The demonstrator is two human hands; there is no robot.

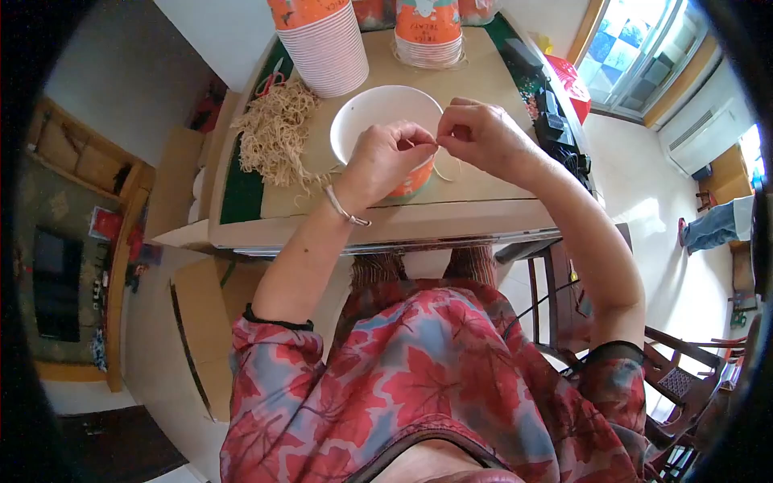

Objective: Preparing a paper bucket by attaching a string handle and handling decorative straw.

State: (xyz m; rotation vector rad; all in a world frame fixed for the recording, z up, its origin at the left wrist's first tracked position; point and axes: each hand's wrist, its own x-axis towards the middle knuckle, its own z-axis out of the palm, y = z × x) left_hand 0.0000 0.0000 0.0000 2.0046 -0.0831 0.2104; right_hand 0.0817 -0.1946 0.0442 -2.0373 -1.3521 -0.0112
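Note:
An orange paper bucket with a white inside stands near the front edge of the table, its mouth tilted toward me. At its right rim the fingertips of my left hand and my right hand meet in a pinch. A thin pale strand of twine shows just below them; the part between my fingers is too small to make out clearly. My left wrist rests close to a loose heap of beige twine on the left of the table.
Behind the bucket rise a tall stack of nested orange-and-white buckets and a shorter stack. Red-handled scissors lie by the twine. Black devices line the right edge. A cardboard box stands left; a wooden chair stands right.

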